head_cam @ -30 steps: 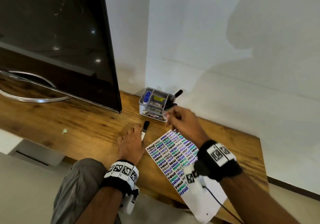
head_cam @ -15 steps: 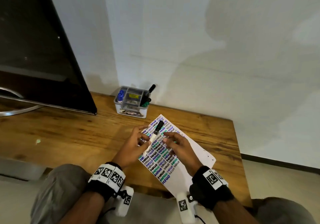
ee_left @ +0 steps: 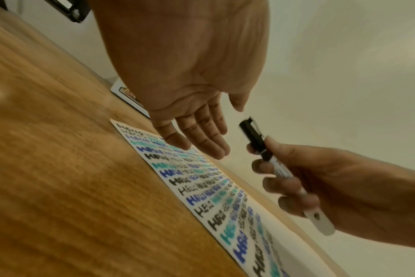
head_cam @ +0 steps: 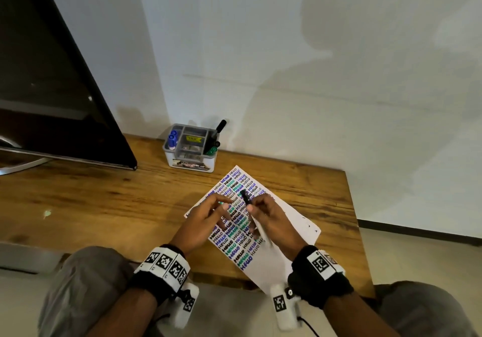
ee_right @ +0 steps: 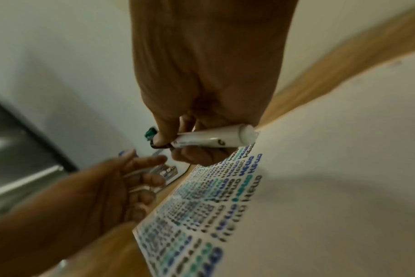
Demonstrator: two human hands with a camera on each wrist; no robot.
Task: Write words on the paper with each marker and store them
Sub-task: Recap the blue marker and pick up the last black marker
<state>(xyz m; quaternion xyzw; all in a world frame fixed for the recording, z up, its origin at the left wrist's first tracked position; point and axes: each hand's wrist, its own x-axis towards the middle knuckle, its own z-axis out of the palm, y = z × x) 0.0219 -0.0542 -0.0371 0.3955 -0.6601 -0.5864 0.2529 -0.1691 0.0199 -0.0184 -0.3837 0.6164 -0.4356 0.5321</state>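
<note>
A white marker with a black cap (head_cam: 245,198) points up and away over the paper (head_cam: 292,235), which is covered in rows of "HELLO" in black, blue and green. My right hand (head_cam: 251,207) grips the marker's barrel (ee_left: 267,156), fingers curled round it (ee_right: 213,139). My left hand (head_cam: 221,206) hovers just left of it with straight, spread fingers (ee_left: 203,135) that hold nothing, a small gap away from the cap. The paper (ee_right: 320,168) lies flat on the wooden desk (head_cam: 104,201).
A small grey organizer (head_cam: 190,151) stands at the back by the wall, with blue markers in its left slot and black and green ones (head_cam: 216,138) in its right slot. A dark monitor (head_cam: 52,89) stands at the left. The desk's right edge is near the paper.
A second ago my right hand was at the organizer and the marker lay by my left hand. Then both hands held it over the paper; now the left has let go.
</note>
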